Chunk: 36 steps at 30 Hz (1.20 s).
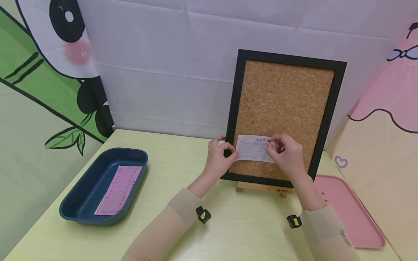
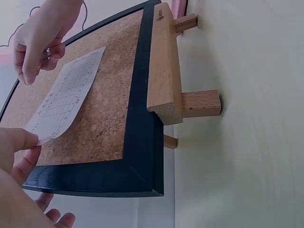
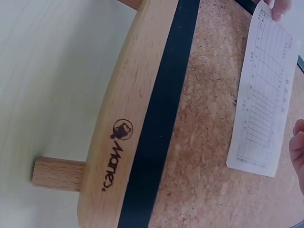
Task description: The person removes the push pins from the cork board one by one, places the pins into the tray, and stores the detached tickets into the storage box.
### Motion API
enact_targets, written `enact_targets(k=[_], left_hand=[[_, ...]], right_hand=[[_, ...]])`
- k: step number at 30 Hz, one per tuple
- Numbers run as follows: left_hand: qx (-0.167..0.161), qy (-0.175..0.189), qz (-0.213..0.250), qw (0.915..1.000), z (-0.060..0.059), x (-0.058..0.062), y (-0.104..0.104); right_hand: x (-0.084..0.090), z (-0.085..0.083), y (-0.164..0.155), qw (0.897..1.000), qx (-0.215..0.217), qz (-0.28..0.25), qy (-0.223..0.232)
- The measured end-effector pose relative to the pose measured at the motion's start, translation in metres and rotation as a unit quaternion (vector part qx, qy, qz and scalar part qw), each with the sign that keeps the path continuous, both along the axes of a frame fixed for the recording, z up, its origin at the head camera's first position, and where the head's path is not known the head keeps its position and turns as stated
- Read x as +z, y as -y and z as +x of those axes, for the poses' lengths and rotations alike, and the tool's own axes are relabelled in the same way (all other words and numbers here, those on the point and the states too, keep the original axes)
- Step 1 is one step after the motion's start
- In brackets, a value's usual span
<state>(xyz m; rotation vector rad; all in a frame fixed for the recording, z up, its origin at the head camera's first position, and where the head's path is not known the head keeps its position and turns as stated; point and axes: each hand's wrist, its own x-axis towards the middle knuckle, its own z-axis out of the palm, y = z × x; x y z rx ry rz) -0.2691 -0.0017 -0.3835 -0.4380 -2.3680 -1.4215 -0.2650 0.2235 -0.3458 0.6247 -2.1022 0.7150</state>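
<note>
Left hand (image 1: 218,156) pinching the left edge of a white lined paper slip (image 1: 254,148), thumb and fingers clamped on it at the board's left frame. Right hand (image 1: 287,154) at the slip's right end, fingers curled together against it; probably pinching the upper right corner, though the fingertips partly hide the contact. Slip held flat against the cork, low on the board, near its left side, printed rows facing out. In the left wrist view, slip (image 2: 66,97) lying on the cork with the right hand (image 2: 40,40) at its far end. In the right wrist view, slip (image 3: 263,92) flat on the cork, one fingertip at its top corner.

Cork board (image 1: 284,98) with black frame, upright and leaning back slightly, propped on a small wooden easel (image 1: 261,187) with a burnt-in logo on its front ledge. Easel standing on the pale yellow desk (image 1: 156,152). Beige sleeves on both forearms, small black clips with yellow tags at the wrists.

Dark blue tray (image 1: 81,203) well to the left on the desk, a pink lined sheet (image 1: 119,189) lying inside it. Pink flat tray (image 1: 352,214) right of the easel, near the desk edge. White cloth backdrop behind, panda print at left.
</note>
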Motion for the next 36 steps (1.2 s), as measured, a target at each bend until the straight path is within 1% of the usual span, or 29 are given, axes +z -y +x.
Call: enact_targets(k=[10, 13, 17, 21, 24, 27, 30, 36], left_hand=[[0.013, 0.021, -0.001, 0.9997, 0.005, 0.01, 0.015], [0.013, 0.017, 0.0, 0.9998, 0.006, 0.012, 0.02], [0.013, 0.018, -0.004, 0.9997, 0.01, 0.016, 0.027], [0.013, 0.026, -0.01, 0.9995, 0.013, 0.02, 0.034], [0.016, 0.015, -0.011, 0.9997, 0.016, 0.022, 0.039], [0.022, 0.0, -0.014, 0.9997, 0.017, 0.024, 0.044], [0.023, -0.01, -0.014, 0.9996, 0.018, 0.025, 0.049], [0.022, -0.015, -0.006, 0.9996, 0.022, 0.032, 0.058]], right_hand=[[0.009, 0.013, -0.007, 1.0, 0.0, 0.007, 0.004], [0.011, 0.018, -0.01, 1.0, 0.005, 0.007, 0.001], [0.016, 0.024, -0.013, 1.0, 0.016, 0.004, -0.017], [0.019, 0.027, -0.018, 0.999, 0.019, 0.004, -0.047], [0.023, 0.031, -0.024, 0.997, 0.016, 0.011, -0.069], [0.026, 0.038, -0.029, 0.997, 0.012, 0.026, -0.071], [0.029, 0.044, -0.033, 0.997, 0.017, 0.024, -0.067], [0.033, 0.053, -0.044, 0.997, 0.021, 0.03, -0.071]])
